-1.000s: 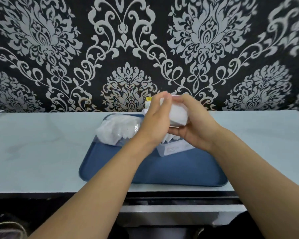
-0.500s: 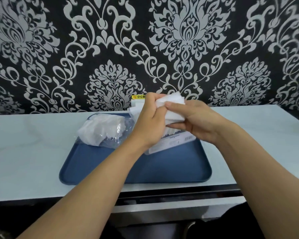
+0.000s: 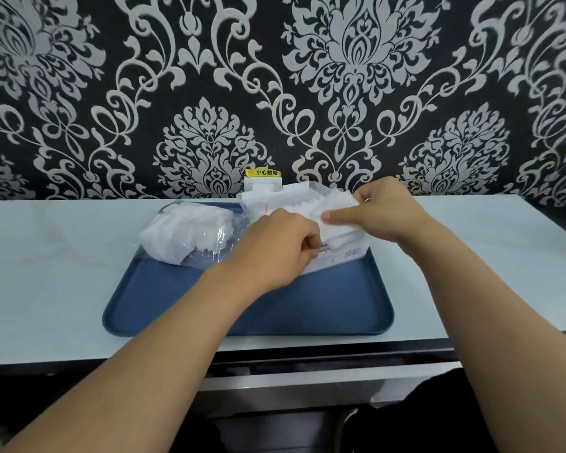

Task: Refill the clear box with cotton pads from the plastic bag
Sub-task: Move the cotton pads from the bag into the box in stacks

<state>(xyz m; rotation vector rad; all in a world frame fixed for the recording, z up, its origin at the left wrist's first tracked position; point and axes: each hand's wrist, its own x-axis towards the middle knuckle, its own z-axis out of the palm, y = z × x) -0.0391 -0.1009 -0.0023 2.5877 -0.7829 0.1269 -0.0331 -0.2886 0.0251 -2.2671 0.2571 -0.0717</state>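
A clear box (image 3: 347, 258) with a barcode label stands at the back right of a blue tray (image 3: 307, 308), white cotton pads showing inside it. My right hand (image 3: 383, 209) pinches a stack of white cotton pads (image 3: 337, 220) above the box. In front of the box, my left hand (image 3: 275, 253) is curled at the near corner of that stack, fingers hidden behind the knuckles. A crumpled plastic bag of cotton pads (image 3: 187, 233) lies on the tray's back left corner, left of both hands.
The tray sits on a pale marble-look counter (image 3: 46, 273) against a patterned black and silver wall. A white socket with a yellow warning sticker (image 3: 262, 181) is behind the box. The counter's front edge and a metal drawer front (image 3: 307, 384) lie below.
Both hands have come down with the stack of pads from above the box to its mouth. My left hand has slid lower, to the stack's near corner.
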